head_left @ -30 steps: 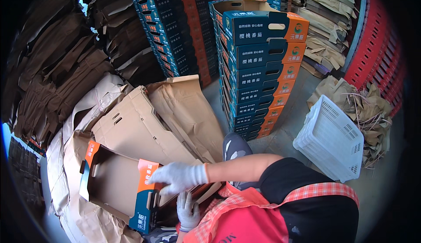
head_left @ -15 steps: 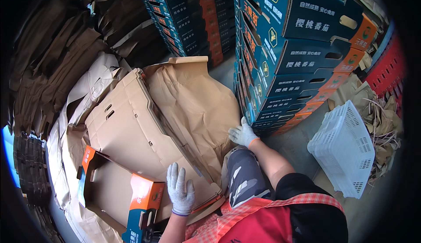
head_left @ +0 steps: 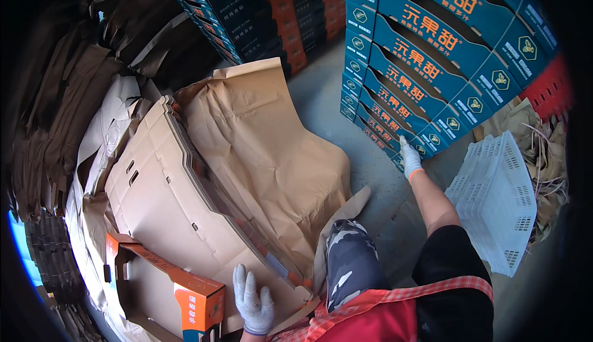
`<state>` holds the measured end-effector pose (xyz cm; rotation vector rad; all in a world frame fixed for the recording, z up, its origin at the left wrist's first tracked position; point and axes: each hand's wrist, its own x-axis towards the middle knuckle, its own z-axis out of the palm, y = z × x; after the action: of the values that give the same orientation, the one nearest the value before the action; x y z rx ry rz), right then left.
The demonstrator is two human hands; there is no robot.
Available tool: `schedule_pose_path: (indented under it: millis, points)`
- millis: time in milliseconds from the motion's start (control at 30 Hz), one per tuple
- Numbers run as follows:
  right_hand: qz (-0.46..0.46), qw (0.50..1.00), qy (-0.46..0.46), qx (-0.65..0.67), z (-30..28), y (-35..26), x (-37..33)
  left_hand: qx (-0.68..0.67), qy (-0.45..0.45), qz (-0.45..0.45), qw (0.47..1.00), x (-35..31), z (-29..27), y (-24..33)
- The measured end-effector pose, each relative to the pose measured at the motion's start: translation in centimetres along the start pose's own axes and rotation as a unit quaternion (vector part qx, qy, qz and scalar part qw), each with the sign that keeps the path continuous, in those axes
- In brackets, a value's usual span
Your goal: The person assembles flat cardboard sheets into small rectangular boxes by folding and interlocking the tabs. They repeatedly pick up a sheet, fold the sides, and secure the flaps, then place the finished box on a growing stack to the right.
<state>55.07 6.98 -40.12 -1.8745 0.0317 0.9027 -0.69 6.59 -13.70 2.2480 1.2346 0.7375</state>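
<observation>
My right hand [head_left: 409, 158], in a pale glove with an orange cuff, is stretched out against the lower boxes of a tall stack of teal printed cartons [head_left: 426, 73]. Its fingers look extended along the stack's side rather than wrapped round it. My left hand [head_left: 254, 302], gloved in light grey, is held up with fingers apart and nothing in it. Close beside it, an open-topped orange and teal carton [head_left: 204, 299] rests on a pile of flat brown cardboard blanks [head_left: 167, 184].
Crumpled brown paper [head_left: 265, 132] spreads beside the blanks. Another teal and orange carton stack [head_left: 241, 15] stands behind. White plastic crates [head_left: 494, 200] are at right, near a red crate [head_left: 543, 92] and loose scraps. Piled dark cardboard [head_left: 49, 120] lines the left.
The stack by my right hand has turned, now showing its long printed side. My right hand has moved up and right with it. My left hand sits slightly lower in view, still open.
</observation>
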Motion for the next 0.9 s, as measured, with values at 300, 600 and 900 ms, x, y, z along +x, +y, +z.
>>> schedule_pose_path:
  millis: [300, 600, 900]
  points:
    - [0.039, 0.999, -0.018, 0.001, 0.0, -4.6, 4.3, 0.056, -0.076, 0.028, 0.995, -1.7, -1.8, 0.9]
    - [-0.546, 0.569, -0.607, -0.095, 24.8, -13.7, -36.0, 0.081, -0.019, -0.011, 0.996, -11.1, -4.9, 1.7]
    - [-0.719, 0.13, -0.533, -0.426, 31.2, -7.4, -60.4, 0.045, 0.097, -0.028, 0.994, -17.7, -6.3, -0.3]
